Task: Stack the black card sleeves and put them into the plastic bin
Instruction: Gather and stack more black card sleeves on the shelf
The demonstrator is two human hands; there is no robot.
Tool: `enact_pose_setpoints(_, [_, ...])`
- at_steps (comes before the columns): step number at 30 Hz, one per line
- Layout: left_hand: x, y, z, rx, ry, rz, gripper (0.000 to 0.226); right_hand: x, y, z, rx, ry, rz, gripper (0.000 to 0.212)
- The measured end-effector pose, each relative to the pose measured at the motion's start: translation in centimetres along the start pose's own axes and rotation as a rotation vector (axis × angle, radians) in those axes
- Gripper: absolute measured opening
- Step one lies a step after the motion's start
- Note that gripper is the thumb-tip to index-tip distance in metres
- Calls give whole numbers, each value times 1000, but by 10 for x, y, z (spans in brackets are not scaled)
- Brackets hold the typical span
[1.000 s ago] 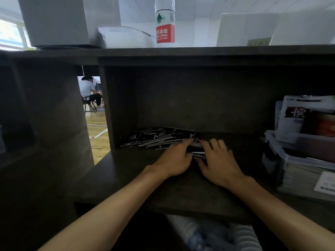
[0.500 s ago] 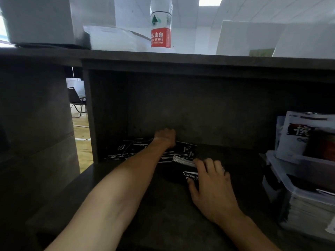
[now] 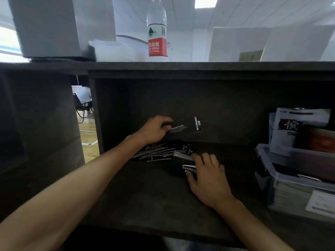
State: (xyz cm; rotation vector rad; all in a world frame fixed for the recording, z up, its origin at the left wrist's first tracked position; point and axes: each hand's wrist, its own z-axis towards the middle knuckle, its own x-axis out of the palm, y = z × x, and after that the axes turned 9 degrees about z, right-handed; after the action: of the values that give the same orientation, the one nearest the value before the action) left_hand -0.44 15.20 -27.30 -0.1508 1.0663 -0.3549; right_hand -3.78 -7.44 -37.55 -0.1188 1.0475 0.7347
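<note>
- Holding one black card sleeve [image 3: 184, 128] in the air: left hand [image 3: 154, 130], fingers curled and pinching its left end, sleeve lifted clear of the shelf and tilted, white print reading "CAMPING CLUB" on its right end.
- Loose pile of black card sleeves [image 3: 159, 151] lies fanned out on the dark shelf [image 3: 145, 196], directly under the left hand, at about 6 o'clock from the raised sleeve.
- Right hand [image 3: 208, 176] lies palm down on a small stack of sleeves [image 3: 181, 169], fingers spread and fairly straight, thumb against the stack's near edge (pressing, not gripping, as far as I can see). Stack sits at 4 o'clock from the loose pile, just beside it; white lettering shows on its top sleeve.
- Clear plastic bin [image 3: 290, 171] stands at 3 o'clock from the right hand, near the right edge of the shelf, already holding packets [image 3: 293, 129] that stick up above its rim.
- Water bottle [image 3: 156, 31] with a red label stands upright on the top board, at 12 o'clock from the left hand.
- White box [image 3: 50, 26] sits on the same board at 9 o'clock from the bottle.
- Seated person [image 3: 82, 95] on a chair visible through the gap at 9 o'clock from the left hand (partly hidden).
</note>
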Motion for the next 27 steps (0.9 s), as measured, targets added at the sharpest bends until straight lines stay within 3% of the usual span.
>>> enact_pose_setpoints(8, [-33,-3,-78,33,219,-10,29,-4,2,-1,29,3,-18,55])
enact_pose_setpoints(17, [-32,17,-122,-153,79,44,7,-8,3,-1,35,16,18,64])
enact_pose_setpoints(21, [-27,26,-134,-237,-9,146,15,-6,2,-1,33,9,15,64])
enact_pose_setpoints(24, [-28,31,-139,-182,-91,122,15,-6,2,0,35,11,16,64])
enact_pose_setpoints(27, [-22,30,-143,-2,-121,95,16,-5,2,0,31,14,13,65])
